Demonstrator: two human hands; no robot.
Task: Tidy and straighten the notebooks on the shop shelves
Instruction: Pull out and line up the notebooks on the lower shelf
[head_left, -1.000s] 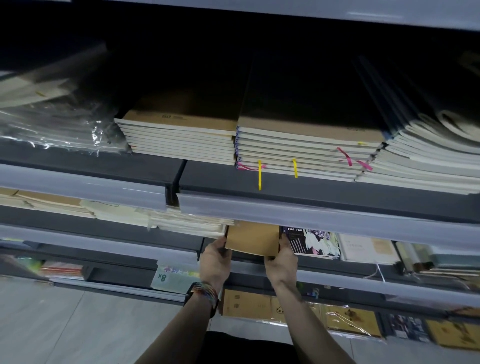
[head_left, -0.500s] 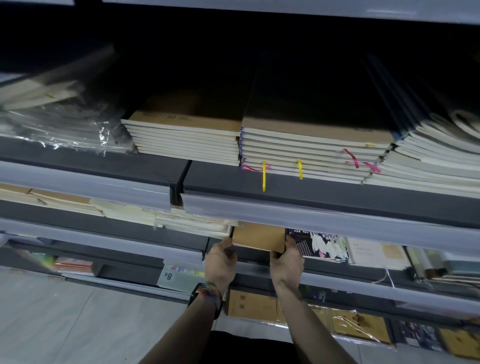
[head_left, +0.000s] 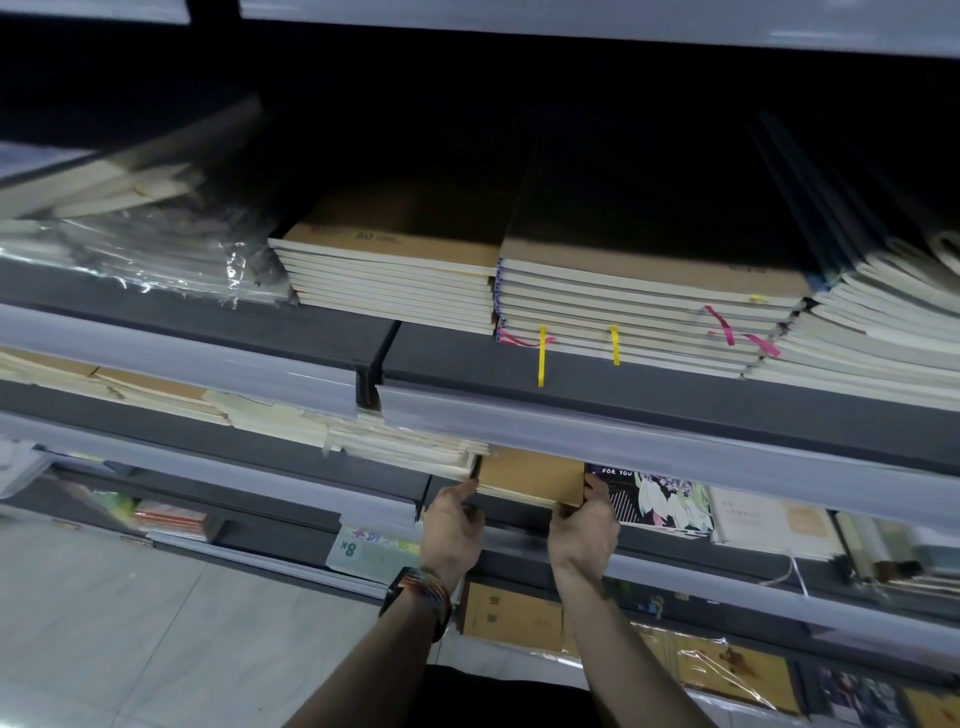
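Observation:
A small stack of brown kraft-cover notebooks (head_left: 530, 475) lies on the second shelf from the top, partly hidden under the shelf rail above. My left hand (head_left: 452, 530) grips its left front corner and my right hand (head_left: 584, 527) grips its right front corner, thumbs on top. A watch and a braided band sit on my left wrist. To the stack's left lies a loose pile of cream notebooks (head_left: 395, 447); to its right lies a dark floral notebook (head_left: 654, 499).
The shelf above holds two neat kraft notebook stacks (head_left: 395, 280) (head_left: 644, 312), ribbon markers hanging from the right one, a plastic-wrapped pile (head_left: 130, 249) on the left and slanted notebooks (head_left: 872, 332) on the right. Lower shelves carry kraft notebooks (head_left: 511, 616). Grey floor tiles lie at the lower left.
Both hands have pushed the brown stack further back under the upper shelf rail, so less of its cover shows. The camera has moved closer to the shelves.

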